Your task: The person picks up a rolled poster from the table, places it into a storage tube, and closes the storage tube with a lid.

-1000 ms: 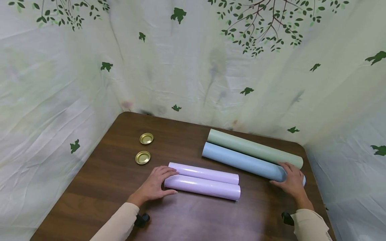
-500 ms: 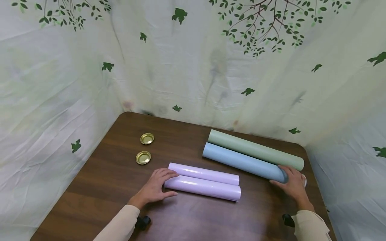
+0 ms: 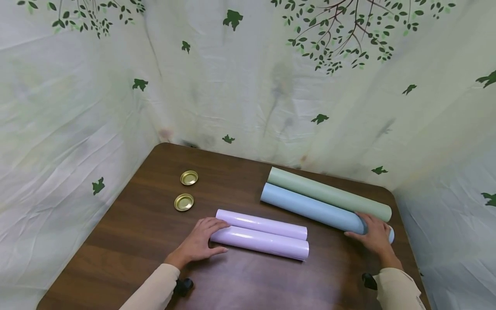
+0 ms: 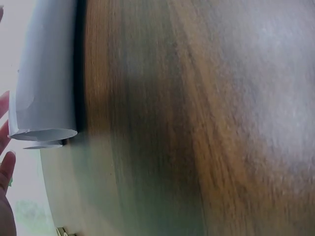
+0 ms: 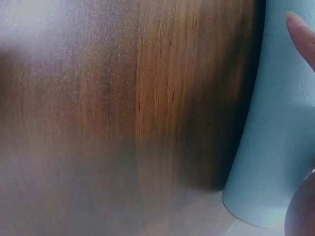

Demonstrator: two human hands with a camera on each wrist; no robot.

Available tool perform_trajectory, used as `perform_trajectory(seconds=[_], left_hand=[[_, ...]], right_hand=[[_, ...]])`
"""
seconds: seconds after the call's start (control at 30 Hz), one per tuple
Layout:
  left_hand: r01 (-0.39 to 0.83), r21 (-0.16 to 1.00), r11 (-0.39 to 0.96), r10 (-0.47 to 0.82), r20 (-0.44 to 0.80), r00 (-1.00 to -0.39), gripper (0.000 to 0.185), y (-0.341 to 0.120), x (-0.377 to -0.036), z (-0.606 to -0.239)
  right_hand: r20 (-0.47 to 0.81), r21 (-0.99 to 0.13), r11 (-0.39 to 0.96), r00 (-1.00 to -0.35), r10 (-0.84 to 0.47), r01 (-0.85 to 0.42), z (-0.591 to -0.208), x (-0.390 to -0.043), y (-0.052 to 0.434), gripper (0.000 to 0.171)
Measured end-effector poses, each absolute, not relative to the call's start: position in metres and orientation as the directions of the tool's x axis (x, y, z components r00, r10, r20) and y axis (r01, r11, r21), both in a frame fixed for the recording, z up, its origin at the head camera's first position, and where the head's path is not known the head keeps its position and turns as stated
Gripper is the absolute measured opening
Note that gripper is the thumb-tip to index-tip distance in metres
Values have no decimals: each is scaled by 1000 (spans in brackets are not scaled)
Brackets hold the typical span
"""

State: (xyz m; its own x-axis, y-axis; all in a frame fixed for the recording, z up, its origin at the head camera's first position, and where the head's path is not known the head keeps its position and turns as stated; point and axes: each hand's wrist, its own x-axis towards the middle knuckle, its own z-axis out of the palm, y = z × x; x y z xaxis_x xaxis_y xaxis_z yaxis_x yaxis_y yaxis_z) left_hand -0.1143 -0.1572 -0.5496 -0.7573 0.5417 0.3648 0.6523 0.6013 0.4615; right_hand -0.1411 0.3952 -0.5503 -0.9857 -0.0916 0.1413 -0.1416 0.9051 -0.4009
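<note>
Two glossy lilac rolls (image 3: 263, 243) lie side by side near the middle of the table. My left hand (image 3: 197, 239) rests at their left ends, fingertips by the nearer roll and thumb held apart. In the left wrist view, the near roll (image 4: 47, 73) shows a hollow end, with fingers (image 4: 6, 167) beside it. Farther right, a light blue roll (image 3: 310, 207) lies along a sage green roll (image 3: 329, 191). My right hand (image 3: 373, 237) lies loosely over the blue roll's right end. The right wrist view shows a fingertip touching the blue roll (image 5: 266, 137).
Two small round gold lids (image 3: 188, 178) sit at the back left of the brown wooden table (image 3: 128, 215). Pale cloth (image 3: 248, 86) printed with leaves hangs behind and on both sides. Each wrist carries a small black device (image 3: 183, 286).
The view shifts very slightly. Both hands and all the rolls stay practically where they were.
</note>
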Motion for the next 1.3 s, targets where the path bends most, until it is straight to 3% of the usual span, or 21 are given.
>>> perform_trajectory(seconds=[0.5, 0.93, 1.3], left_hand=[[654, 421, 629, 585, 299, -754, 65, -151, -119, -557], [702, 381, 601, 635, 306, -710, 58, -146, -118, -562], [666, 389, 636, 636, 224, -739, 62, -144, -115, -569]], right_hand=[[137, -400, 910, -989, -60, -111, -554, -141, 393, 77], [144, -388, 916, -988, -53, -106, -555, -141, 391, 80], [138, -370, 923, -989, -52, -100, -556, -142, 390, 78]])
